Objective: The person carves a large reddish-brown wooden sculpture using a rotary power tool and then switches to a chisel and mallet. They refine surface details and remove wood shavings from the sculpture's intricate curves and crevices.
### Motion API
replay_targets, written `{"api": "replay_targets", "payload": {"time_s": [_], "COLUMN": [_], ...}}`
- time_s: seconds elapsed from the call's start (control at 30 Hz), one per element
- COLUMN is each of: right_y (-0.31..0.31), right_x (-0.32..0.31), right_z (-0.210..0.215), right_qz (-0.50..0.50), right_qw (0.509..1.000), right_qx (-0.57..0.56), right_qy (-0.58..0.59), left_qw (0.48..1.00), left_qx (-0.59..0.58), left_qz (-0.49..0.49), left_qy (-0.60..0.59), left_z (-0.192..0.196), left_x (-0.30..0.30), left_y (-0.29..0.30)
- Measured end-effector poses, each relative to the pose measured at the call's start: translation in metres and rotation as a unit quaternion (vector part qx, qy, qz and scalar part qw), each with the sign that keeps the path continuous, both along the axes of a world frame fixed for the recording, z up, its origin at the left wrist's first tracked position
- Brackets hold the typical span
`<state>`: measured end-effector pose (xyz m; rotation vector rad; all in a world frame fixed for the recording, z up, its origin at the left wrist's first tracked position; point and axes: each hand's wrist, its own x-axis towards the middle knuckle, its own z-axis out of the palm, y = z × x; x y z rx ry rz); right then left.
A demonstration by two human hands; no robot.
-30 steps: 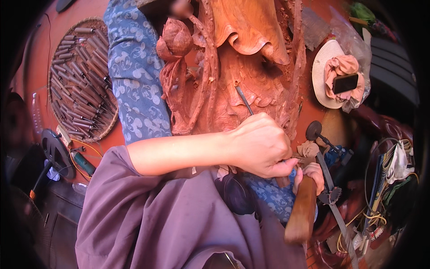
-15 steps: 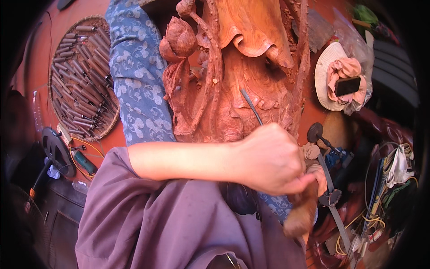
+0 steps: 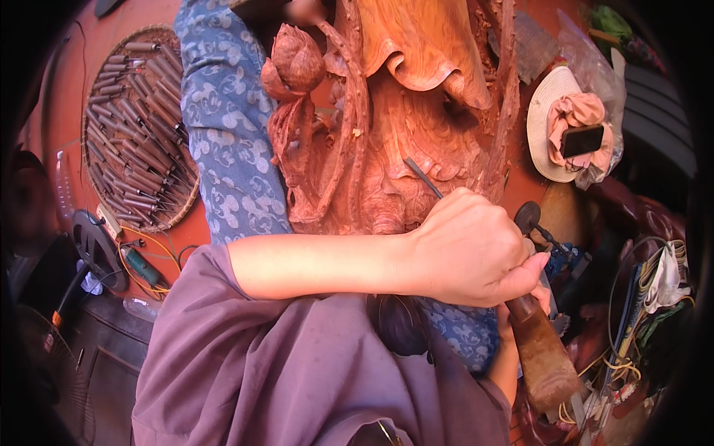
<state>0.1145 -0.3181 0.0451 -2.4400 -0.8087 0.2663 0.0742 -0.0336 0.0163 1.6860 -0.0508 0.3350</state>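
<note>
left hand (image 3: 468,249) lower, chisel (image 3: 422,177) steeper

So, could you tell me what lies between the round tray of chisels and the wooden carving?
In the head view, a blue patterned cloth lies between the tray of chisels and the carving.

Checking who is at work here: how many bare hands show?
2. The left hand grips a thin metal chisel against the reddish wood carving; the right hand, mostly hidden beneath it, holds a wooden mallet.
</note>
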Motion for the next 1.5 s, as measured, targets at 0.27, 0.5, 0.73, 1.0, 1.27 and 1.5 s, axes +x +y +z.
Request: {"api": "replay_targets", "payload": {"time_s": [0.27,0.5,0.73,1.0,1.27,1.5], "right_y": [0.045,0.017,0.015,0.023,0.015,0.016], "right_x": [-0.004,-0.002,0.001,0.008,0.008,0.007], "right_z": [-0.004,-0.026,-0.031,-0.021,-0.027,-0.025], "right_qz": [-0.266,0.023,0.049,0.115,0.113,0.126], "right_qw": [0.958,0.990,0.967,0.971,0.967,0.972], "right_qx": [0.048,0.139,0.249,0.210,0.223,0.154], "right_qy": [0.093,-0.013,-0.004,-0.027,-0.041,-0.122], "left_qw": [1.000,0.999,0.998,0.998,0.997,0.996], "left_qx": [0.023,0.019,0.035,0.034,0.036,0.054], "left_qz": [-0.007,-0.020,-0.034,-0.033,-0.048,-0.060], "left_qy": [-0.010,-0.020,-0.037,-0.042,-0.053,-0.049], "left_z": [-0.003,-0.011,-0.014,-0.020,-0.023,-0.026], "left_x": [0.001,-0.003,-0.004,-0.006,-0.008,-0.012], "left_y": [0.004,0.002,0.003,0.003,0.003,0.003]}}
